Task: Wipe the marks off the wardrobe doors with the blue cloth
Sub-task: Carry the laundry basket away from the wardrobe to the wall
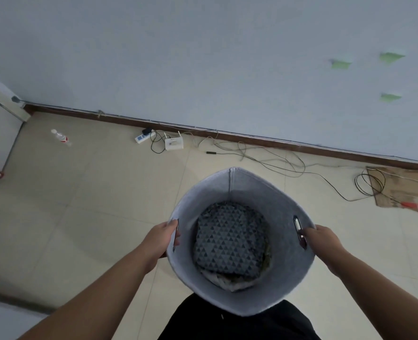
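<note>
I hold a grey felt basket (237, 185) in front of me above the tiled floor. My left hand (162, 238) grips its left handle slot and my right hand (322, 238) grips the right one. Inside lies a folded dark cloth with a triangle pattern (230, 241) on top of lighter fabric. No wardrobe doors and no plain blue cloth are in view.
A pale wall with three green sticky notes (389, 57) stands ahead, with a brown skirting board below. On the floor lie a plastic bottle (61, 137), a power strip and white router (173, 144), loose cables (276, 160) and flat cardboard (404, 190). A white furniture edge is at left.
</note>
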The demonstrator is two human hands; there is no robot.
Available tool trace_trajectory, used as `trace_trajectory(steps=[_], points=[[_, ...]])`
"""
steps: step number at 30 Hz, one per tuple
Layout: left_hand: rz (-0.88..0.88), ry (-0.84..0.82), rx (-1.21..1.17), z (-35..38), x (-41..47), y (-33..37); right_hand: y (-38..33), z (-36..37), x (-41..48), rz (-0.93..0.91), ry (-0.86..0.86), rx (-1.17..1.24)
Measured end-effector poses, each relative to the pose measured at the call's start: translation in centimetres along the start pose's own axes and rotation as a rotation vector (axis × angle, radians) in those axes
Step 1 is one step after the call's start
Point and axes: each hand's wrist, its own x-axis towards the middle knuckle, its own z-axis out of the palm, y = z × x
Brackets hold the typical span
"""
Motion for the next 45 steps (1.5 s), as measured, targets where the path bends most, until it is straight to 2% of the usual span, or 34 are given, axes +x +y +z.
trace_trajectory(steps=[14,22,32,37,41,45], points=[[0.014,0.05,0.061,-2.9,11.7,17.4,-16.3,-0.4,12.4,-0.061,-0.015,-0.038],[-0.028,0.099,-0.027,-3.5,16.3,26.1,-26.1,-1.3,20.3,-0.108,-0.09,-0.096],[-0.067,0.064,-0.028,-7.2,26.6,35.8,-38.3,2.3,27.5,-0.11,-0.085,-0.176],[-0.106,0.037,-0.024,-8.8,33.8,38.8,-42.8,5.9,32.7,-0.092,-0.074,-0.244],[-0.172,0.084,-0.103,-9.0,40.1,39.6,-45.1,8.7,37.6,-0.059,-0.099,-0.27],[-0.182,0.12,-0.079,-8.7,47.5,39.3,-46.2,12.1,44.0,-0.057,-0.112,-0.258]])
